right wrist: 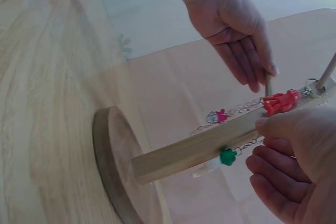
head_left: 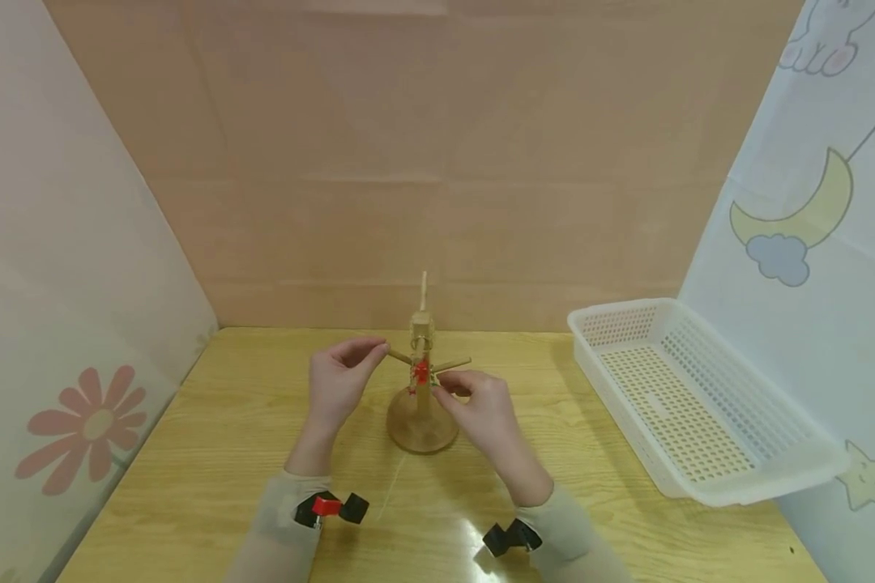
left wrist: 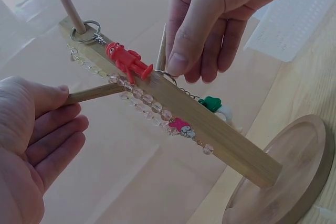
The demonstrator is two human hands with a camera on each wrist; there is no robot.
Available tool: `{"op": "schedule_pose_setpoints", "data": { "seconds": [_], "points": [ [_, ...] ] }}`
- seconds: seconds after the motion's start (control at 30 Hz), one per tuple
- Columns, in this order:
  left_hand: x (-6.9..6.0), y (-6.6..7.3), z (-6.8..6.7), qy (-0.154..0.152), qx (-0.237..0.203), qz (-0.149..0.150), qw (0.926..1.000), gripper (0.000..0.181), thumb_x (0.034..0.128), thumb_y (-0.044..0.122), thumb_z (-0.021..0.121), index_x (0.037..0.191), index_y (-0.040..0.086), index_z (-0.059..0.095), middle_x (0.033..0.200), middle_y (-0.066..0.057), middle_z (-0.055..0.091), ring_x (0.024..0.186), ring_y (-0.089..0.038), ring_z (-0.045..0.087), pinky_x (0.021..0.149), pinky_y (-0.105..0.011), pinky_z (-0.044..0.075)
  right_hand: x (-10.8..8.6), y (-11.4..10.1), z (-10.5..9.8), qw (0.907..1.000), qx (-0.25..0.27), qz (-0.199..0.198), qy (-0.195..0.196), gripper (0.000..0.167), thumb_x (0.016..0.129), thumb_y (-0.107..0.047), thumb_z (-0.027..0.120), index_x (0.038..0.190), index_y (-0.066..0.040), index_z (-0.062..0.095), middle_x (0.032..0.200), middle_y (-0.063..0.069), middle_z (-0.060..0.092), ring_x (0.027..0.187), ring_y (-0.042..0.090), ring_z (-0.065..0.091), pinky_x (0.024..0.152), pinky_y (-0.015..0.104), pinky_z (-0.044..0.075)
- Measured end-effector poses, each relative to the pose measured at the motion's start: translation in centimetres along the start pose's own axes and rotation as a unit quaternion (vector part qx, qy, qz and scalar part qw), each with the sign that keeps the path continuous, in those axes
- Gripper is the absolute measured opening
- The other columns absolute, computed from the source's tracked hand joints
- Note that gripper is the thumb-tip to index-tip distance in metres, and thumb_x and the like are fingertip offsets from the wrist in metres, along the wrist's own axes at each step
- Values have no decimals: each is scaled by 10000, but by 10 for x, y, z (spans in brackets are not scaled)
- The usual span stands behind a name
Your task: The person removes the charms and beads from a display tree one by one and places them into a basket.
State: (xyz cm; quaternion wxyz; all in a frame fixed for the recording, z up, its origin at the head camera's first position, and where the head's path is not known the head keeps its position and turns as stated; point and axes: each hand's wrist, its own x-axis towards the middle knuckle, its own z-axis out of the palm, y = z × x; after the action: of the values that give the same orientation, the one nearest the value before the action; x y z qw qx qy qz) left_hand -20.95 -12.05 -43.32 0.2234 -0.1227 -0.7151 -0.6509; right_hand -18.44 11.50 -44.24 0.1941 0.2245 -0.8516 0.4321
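A wooden rack with pegs (head_left: 423, 405) stands upright on a round base (left wrist: 304, 166). My left hand (head_left: 339, 385) pinches the tip of its left peg (left wrist: 94, 94) between thumb and fingers. Clear and pink beaded strands (left wrist: 147, 98) with a pink-and-white charm (left wrist: 181, 128) hang at that peg. A red figure keychain (left wrist: 126, 61) hangs by its ring from the front peg (left wrist: 68, 1). At the right peg (head_left: 452, 365), my right hand (head_left: 481, 405) pinches the metal ring of a keychain with a green-and-white charm (right wrist: 228, 156); its fingertips partly hide the ring.
A white perforated plastic basket (head_left: 700, 413) sits on the right of the wood-grain table (head_left: 226, 478). A brown sheet (head_left: 437, 162) hangs behind the rack, and patterned cloth walls (head_left: 795, 283) stand at both sides.
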Motion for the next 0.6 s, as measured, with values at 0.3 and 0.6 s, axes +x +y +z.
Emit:
{"op": "schedule_pose_setpoints", "data": {
  "seconds": [0.3, 0.6],
  "points": [
    [0, 1, 1, 19, -87, 111, 9999, 90, 934, 82, 855, 966, 0, 837, 929, -163, 802, 781, -173, 757, 682, -218, 594, -2, 7, 12, 9992, -136, -154, 345, 113, 893, -61, 879, 996, -42, 835, 966, 74, 813, 856, 198, 786, 769, 343, 647],
    [0, 0, 2, 96, -63, 327, 9994, 71, 923, 64, 861, 951, 3, 841, 902, -165, 800, 746, -144, 751, 658, -206, 586, -1, 11, 17, 9974, -205, -446, 518, 88, 891, -33, 876, 970, -44, 839, 938, 67, 812, 814, 167, 777, 730, 323, 644]
  ]
}}
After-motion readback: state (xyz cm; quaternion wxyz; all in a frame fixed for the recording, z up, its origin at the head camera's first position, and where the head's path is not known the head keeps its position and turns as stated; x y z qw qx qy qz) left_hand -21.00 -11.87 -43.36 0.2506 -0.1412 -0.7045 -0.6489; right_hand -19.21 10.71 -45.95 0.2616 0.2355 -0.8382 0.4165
